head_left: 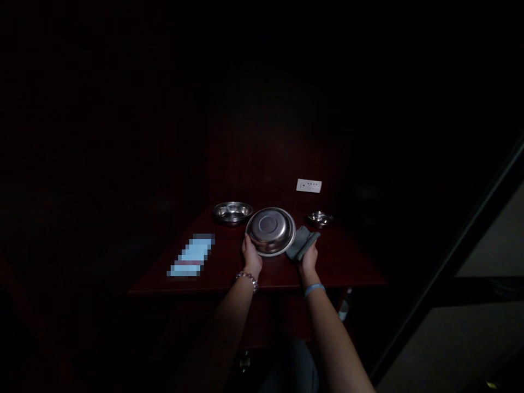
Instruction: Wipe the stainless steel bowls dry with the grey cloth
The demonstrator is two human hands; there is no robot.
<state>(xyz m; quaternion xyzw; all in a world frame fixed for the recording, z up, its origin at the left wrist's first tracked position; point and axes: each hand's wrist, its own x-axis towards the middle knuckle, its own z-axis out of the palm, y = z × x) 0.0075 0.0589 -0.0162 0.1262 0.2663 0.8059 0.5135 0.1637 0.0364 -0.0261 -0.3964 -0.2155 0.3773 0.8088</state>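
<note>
My left hand [252, 256] grips the lower left rim of a round stainless steel bowl [270, 229], which is tilted with its underside toward me. Folded in my right hand [310, 261] is a grey-green cloth [302, 243], close to the bowl's right rim. Whether the cloth touches the rim, I cannot tell. Some of the right fingers are hidden behind the cloth. Behind the held bowl to the left, a wider steel bowl [232, 213] rests upright on the table. A smaller steel bowl [320, 219] sits at the back right.
The dark red table [229, 273] runs back to a panel with a white socket plate [309, 185]. A blurred-out bright rectangle [191, 255] lies at the left. Below the right edge stands a bottle [345, 307]. A dark slanted frame [446, 245] borders the right side.
</note>
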